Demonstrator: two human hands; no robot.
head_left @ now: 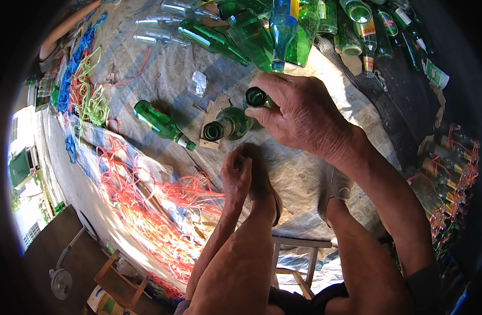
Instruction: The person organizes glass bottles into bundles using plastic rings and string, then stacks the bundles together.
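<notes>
My right hand (304, 113) is closed round the neck of a green glass bottle (257, 96), its open mouth facing up at me. The hand and wrist hide much of the bottle. Just left of it, another green bottle (231, 125) stands with its mouth tilted toward me, on or beside a piece of cardboard (210, 143). A third green bottle (159, 122) lies on its side farther left, neck pointing right and nearer. Beside my left shoe (259, 173), my left hand (237, 172) has its fingers curled in, with nothing visible in them.
Green and clear bottles (246, 39) crowd the far side. Tangled red plastic strips (157, 205) lie left, with blue and green ones (91, 100) beyond. Bundled bottles (448, 168) stand right. A stool (302, 243), a fan (61, 283) and another person's arm (67, 26) also show.
</notes>
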